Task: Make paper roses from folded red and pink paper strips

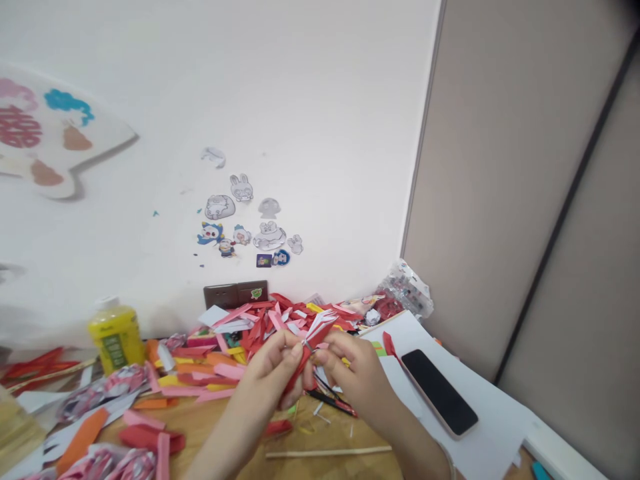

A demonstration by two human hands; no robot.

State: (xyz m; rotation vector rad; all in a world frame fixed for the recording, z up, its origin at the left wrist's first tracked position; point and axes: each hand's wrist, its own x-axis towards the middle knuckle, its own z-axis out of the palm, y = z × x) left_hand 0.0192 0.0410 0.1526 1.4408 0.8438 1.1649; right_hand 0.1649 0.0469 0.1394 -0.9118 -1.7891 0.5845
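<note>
My left hand (274, 368) and my right hand (350, 371) meet above the wooden table (330, 437). Between them they pinch a folded bundle of red and pink paper strips (314, 340), which fans out upward at its top. A thin wire or thread seems to wrap the bundle's middle, at my fingertips. The bundle's lower red end hangs down behind my left fingers.
A heap of red, pink, orange and yellow paper strips (240, 347) covers the table behind my hands. A yellow bottle (116, 333) stands at left. A black phone (439, 392) lies on white paper (480, 427) at right. A wooden stick (327, 453) lies near the front.
</note>
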